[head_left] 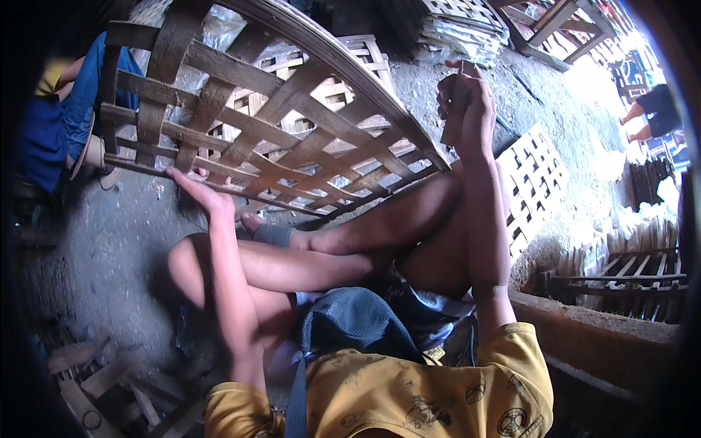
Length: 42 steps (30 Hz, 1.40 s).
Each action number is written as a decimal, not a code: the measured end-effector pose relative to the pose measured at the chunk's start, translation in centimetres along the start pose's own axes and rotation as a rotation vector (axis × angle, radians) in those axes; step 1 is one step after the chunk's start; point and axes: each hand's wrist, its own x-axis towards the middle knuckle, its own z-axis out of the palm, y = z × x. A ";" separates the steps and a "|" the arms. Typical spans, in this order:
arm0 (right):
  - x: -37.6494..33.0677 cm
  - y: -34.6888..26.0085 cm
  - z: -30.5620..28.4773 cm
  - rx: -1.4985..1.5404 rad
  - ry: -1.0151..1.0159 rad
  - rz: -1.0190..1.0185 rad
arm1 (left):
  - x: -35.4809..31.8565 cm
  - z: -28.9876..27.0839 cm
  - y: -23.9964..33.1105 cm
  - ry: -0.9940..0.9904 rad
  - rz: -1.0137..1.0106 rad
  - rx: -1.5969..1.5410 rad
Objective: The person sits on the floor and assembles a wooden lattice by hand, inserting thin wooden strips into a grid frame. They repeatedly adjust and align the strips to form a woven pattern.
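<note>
A large woven bamboo lattice panel [285,157] with a thick rim stands tilted in front of my crossed legs. My left hand [203,193] is at its lower rim, one digit stretched along the near side and other fingers partly hidden behind the strips; it grips the edge. Raised beyond the panel's right corner, my right hand [473,109] is closed round a flat brown wooden block [456,109]. The block is held upright, apart from the panel.
Another woven panel [533,179] lies on the floor to my right. Stacked lattice panels [464,29] are at the back, beside a wooden frame [558,29]. Wood scraps [109,372] lie at lower left. A thick wooden beam [599,339] runs at my right. Other people are at the far left and right.
</note>
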 end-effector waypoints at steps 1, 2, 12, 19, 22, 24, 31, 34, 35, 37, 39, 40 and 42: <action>0.0 -0.3 -0.1 0.007 0.011 0.004 | 0.8 -0.2 -0.6 0.022 -0.006 0.053; 0.0 -0.2 -0.2 0.015 0.017 0.016 | 1.0 0.1 -0.9 -0.008 -0.065 0.082; 0.7 2.0 1.3 0.002 -0.057 0.028 | 5.5 0.4 -5.0 0.151 -0.215 0.452; 0.3 3.5 3.1 -0.082 -0.064 0.102 | 6.8 -1.1 -5.0 -0.073 -0.096 0.785; -0.2 4.0 5.9 -0.011 -0.242 0.082 | 11.4 -7.2 -4.8 -0.140 0.274 1.067; -1.0 4.8 5.6 -0.067 -0.226 0.122 | 7.0 -4.0 -6.2 0.079 0.715 1.484; -4.1 7.8 9.3 0.088 -0.473 0.192 | -9.7 4.9 -4.6 -0.902 -0.016 0.357; -5.3 8.5 9.5 0.016 -0.468 0.148 | -12.4 5.3 -5.7 -0.961 -0.271 0.236; -5.6 8.3 9.8 0.021 -0.470 0.163 | -12.2 4.9 -5.6 -0.973 -0.240 0.280; -5.0 8.7 9.4 -0.018 -0.555 0.198 | -11.5 4.0 -5.2 -0.922 -0.350 0.373; -4.2 8.8 9.2 -0.092 -0.648 0.203 | -10.9 3.4 -4.6 -0.872 -0.409 0.428; -3.8 8.7 9.0 -0.162 -0.698 0.194 | -10.8 3.8 -4.2 -0.900 -0.336 0.430; -3.2 8.1 8.3 -0.348 -0.777 0.166 | -10.0 3.6 -4.0 -0.932 -0.357 0.484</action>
